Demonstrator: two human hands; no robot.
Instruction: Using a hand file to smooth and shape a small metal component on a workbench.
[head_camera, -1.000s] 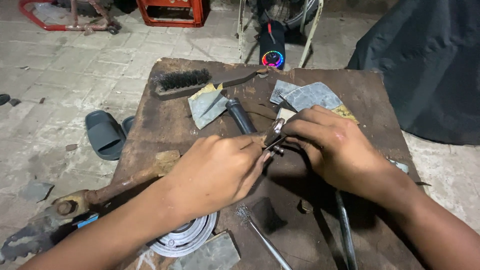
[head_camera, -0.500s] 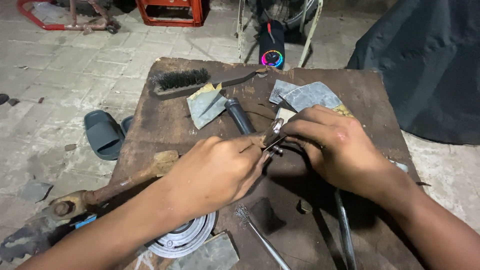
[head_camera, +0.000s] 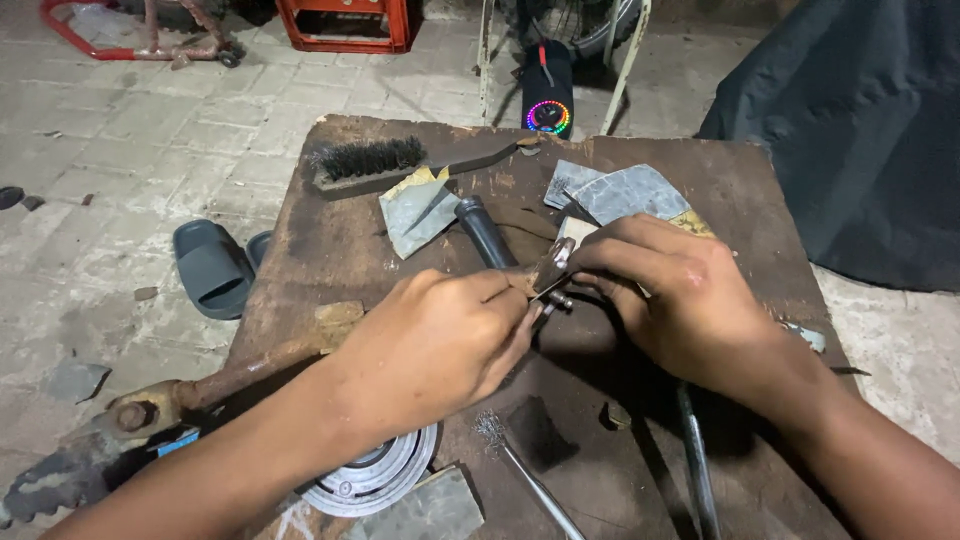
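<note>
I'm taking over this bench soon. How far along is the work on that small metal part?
Done: nothing finished is visible. In hand: left hand and right hand pinch a small metal part between the fingertips. Left: unclear; sandpaper sheets and wire brush lie unused on the wooden board.

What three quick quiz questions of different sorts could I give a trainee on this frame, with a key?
1. True or false: both hands meet on one small metal part in the middle of the wooden board.
2. Which lies at the far left of the board? A) wire brush B) spoon C) cup
3. Fill in: on the floor left of the board lies a grey ____.

Key:
1. True: the left hand and the right hand both pinch it.
2. A: the wire brush lies there, beside a scrap of sandpaper.
3. Slipper.
</note>
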